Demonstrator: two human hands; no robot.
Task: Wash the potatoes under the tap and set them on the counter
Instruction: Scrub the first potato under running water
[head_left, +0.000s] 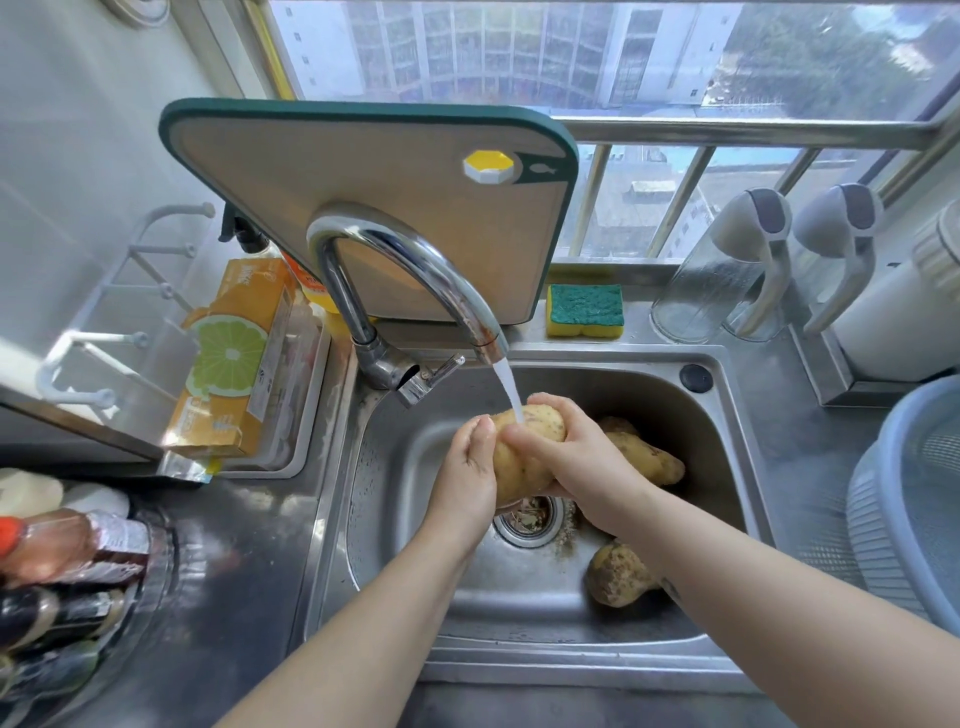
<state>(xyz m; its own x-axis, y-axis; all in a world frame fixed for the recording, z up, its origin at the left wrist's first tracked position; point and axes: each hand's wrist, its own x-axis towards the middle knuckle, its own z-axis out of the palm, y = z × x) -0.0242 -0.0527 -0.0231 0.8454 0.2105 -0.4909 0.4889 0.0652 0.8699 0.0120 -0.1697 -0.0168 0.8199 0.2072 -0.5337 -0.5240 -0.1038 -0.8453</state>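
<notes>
my left hand (467, 470) and right hand (576, 460) hold one potato (511, 465) under the tap (415, 254), with the fingers of both curled round it and water hitting its top. a second potato (652, 460) and a third potato (618, 574) lie in the sink (395, 467), to my right.

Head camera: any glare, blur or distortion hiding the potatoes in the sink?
Head view: strong wide-angle bending curves the cutting board; daylight through the window is bright, yet the sink shows no blinding glare; the held potato, left hand and right hand are sharp; bottles at the lower-left edge are smeared; one sink potato is partly hidden under the right forearm.
</notes>
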